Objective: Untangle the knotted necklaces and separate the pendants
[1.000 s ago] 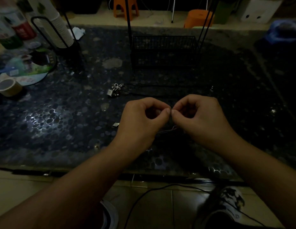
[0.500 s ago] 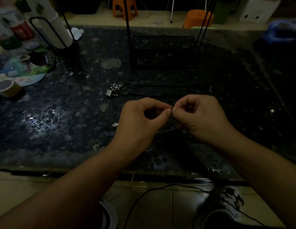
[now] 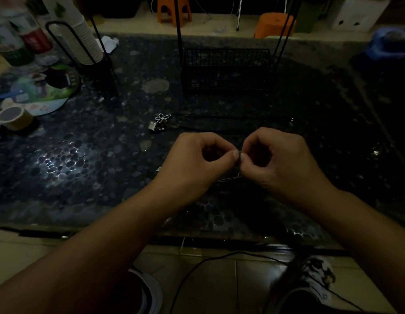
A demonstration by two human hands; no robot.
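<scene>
Left hand (image 3: 194,159) and right hand (image 3: 276,159) meet thumb-tip to thumb-tip above a dark speckled desk (image 3: 83,155), each pinching a thin chain (image 3: 228,177) at one knotted spot; a pale loop of it hangs just beneath them. Farther back on the desk lie a flower pendant (image 3: 162,117) and a square pendant (image 3: 152,126), close together with dark cords beside them. Judging by this, untangling is underway, separation unfinished.
</scene>
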